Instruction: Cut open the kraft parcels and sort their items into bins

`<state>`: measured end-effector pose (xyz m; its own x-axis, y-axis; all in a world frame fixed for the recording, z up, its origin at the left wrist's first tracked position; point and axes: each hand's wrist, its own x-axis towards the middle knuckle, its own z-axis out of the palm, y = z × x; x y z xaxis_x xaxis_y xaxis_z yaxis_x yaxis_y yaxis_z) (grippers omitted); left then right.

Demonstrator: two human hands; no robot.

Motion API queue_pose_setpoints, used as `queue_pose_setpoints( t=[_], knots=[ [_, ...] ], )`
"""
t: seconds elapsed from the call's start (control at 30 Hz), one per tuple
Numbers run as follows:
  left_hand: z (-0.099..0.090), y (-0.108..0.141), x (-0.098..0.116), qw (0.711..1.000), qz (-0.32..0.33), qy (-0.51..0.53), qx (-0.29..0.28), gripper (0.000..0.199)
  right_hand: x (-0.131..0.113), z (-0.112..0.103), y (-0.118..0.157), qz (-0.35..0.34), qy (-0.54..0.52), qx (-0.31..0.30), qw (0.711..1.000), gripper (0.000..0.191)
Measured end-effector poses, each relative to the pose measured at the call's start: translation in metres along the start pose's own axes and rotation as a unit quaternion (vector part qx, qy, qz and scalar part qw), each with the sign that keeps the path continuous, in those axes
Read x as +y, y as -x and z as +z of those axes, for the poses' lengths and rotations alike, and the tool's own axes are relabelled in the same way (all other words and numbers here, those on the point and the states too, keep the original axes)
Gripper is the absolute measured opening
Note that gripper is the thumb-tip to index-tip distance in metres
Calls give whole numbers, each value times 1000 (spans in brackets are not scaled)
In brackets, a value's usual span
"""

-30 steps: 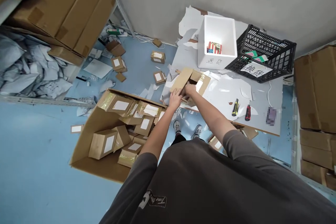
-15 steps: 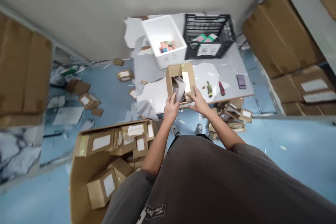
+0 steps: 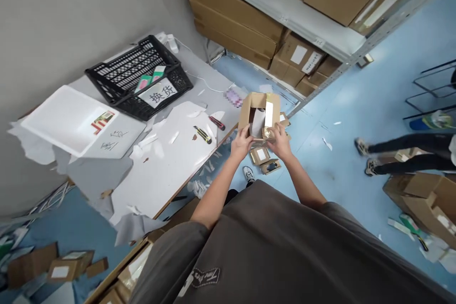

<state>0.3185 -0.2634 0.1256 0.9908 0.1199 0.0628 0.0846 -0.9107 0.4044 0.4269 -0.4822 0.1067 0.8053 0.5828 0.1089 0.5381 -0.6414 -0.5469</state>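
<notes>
Left hand: the left hand (image 3: 241, 143) grips the near left corner of the carton, fingers bent over its edge.
Right hand: the right hand (image 3: 280, 142) grips the near right corner, level with the left.
Carton: the open carton (image 3: 245, 111) is held between both hands, beyond the table's edge and over the floor; a white label (image 3: 270, 113) on its right flap, crumpled tape near the right fingers.
Inside: pale paper (image 3: 259, 122); anything under it hidden.
Floor below: two small boxes (image 3: 261, 154) side by side, near one shoe (image 3: 248, 174).
Table: yellow-black cutter (image 3: 202, 135) and red cutter (image 3: 216, 123) near the edge of the table (image 3: 208, 69), paper scraps about.
Farther back: white bin (image 3: 131, 136) beside black crate (image 3: 183, 83), green-and-pink packets (image 3: 143, 82) in the crate.
Beyond: metal shelf (image 3: 320, 33) stacked with brown cartons (image 3: 242, 21).
Far right: another person's legs (image 3: 409, 148), dark trousers.
</notes>
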Motion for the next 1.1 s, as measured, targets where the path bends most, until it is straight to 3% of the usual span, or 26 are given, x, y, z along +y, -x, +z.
queue_pose_setpoints(
  t=[0.13,0.23,0.37,0.5,0.63,0.77,0.9,1.1],
  knots=[
    [12,-47,36,1000,24,-10,-8,64,61,-31,-22,48,17,-5,999,94],
    [4,-54,33,1000,-19,-21,1,70,71,-41,-52,26,24,-12,999,92],
    [-21,-35,-3,991,-125,-36,27,69,41,-27,-107,-55,26,-29,998,86],
    [-51,16,-45,964,-246,-43,90,70,-24,13,-152,-169,11,-74,983,87],
    [-76,106,-73,910,-380,-46,162,71,-116,66,-165,-309,-19,-139,941,87],
    [-86,235,-84,826,-512,-52,228,79,-231,131,-133,-447,-43,-205,869,82],
    [-73,382,-58,709,-643,-44,287,79,-345,189,-46,-567,-61,-285,770,81],
    [-31,573,17,551,-761,-15,343,72,-476,247,144,-676,-90,-376,628,87]
  ],
)
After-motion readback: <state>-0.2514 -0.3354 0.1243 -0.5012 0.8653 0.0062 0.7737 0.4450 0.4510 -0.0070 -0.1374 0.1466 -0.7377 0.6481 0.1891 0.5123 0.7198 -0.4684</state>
